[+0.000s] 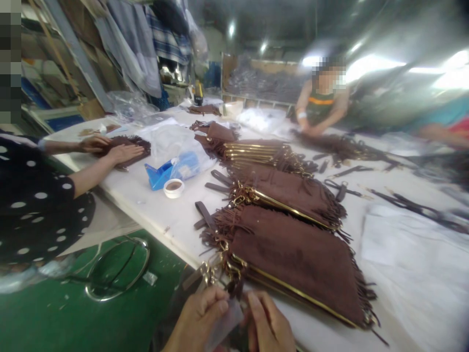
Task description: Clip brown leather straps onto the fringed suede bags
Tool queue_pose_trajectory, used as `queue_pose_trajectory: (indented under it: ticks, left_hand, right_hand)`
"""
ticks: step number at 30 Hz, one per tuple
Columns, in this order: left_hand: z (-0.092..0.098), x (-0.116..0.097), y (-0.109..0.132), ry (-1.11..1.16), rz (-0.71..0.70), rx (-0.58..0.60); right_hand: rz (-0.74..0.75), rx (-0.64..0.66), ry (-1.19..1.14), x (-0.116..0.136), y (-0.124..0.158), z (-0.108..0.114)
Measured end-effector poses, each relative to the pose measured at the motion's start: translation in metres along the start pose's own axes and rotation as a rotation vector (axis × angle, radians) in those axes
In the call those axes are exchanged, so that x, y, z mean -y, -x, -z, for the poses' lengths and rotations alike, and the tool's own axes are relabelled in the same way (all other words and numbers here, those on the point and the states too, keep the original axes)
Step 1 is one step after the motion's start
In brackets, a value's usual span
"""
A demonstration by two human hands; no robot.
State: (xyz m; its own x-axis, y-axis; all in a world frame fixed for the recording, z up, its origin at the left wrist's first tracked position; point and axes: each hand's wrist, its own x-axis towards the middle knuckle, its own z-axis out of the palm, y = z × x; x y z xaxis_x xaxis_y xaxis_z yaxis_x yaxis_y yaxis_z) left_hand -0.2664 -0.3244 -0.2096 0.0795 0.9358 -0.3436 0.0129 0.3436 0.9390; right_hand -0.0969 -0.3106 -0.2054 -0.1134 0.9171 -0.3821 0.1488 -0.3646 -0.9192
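Bottom centre now: translucent sheet (pixel 227 323) pinched between thumb and fingers of left hand (pixel 200 313). Right hand (pixel 269 322) held just beside, fingers curled; whether anything is gripped cannot be told. Gold clasps (pixel 207 274) seen just above left hand. Fringed brown bag (pixel 296 261) laid right of centre on white table (pixel 158 215).

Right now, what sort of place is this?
Probably a bag workshop or small factory: matching brown fringed bags on a large white table, loose dark straps nearby, and a co-worker in polka dots handling a similar brown piece.
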Motion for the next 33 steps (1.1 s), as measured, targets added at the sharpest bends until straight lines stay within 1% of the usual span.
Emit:
queue_pose_trajectory:
  ticks: [2, 5, 7, 10, 12, 16, 21, 24, 27, 30, 33]
  left_hand:
    - [0.004, -0.005, 0.001, -0.130, -0.062, -0.022]
    - [0.008, -0.013, 0.003, -0.247, -0.127, -0.032]
    - [0.010, -0.014, 0.005, -0.277, -0.152, -0.018]
    - [0.015, -0.010, 0.010, -0.275, -0.113, 0.024]
    - [0.019, -0.006, 0.014, -0.248, -0.074, 0.047]
    - [0.022, -0.003, 0.020, -0.177, -0.016, 0.059]
    - [0.020, -0.001, 0.022, 0.059, 0.153, 0.074]
    - [0.023, 0.004, 0.022, 0.116, 0.152, 0.044]
    - [0.026, 0.006, 0.023, 0.112, 0.096, -0.011]
    - [0.025, 0.002, 0.024, 0.214, 0.088, -0.017]
    - [0.020, -0.004, 0.024, 0.340, 0.134, -0.018]
  right_hand:
    - [0.085, -0.056, 0.071, 0.014, -0.005, 0.001]
    - [0.164, -0.073, 0.109, 0.028, -0.012, -0.006]
    - [0.150, -0.076, 0.121, 0.032, -0.016, -0.012]
    - [0.116, -0.070, 0.147, 0.032, -0.018, -0.017]
    - [0.112, -0.056, 0.127, 0.031, -0.019, -0.018]
    - [0.073, -0.007, 0.003, 0.029, -0.020, -0.017]
    - [0.031, 0.096, -0.159, 0.030, -0.019, -0.018]
    - [0.002, 0.159, -0.221, 0.034, -0.015, -0.016]
    - [-0.032, 0.200, -0.237, 0.035, -0.013, -0.012]
    - [-0.036, 0.226, -0.255, 0.037, -0.012, -0.011]
    - [-0.035, 0.233, -0.282, 0.038, -0.010, -0.013]
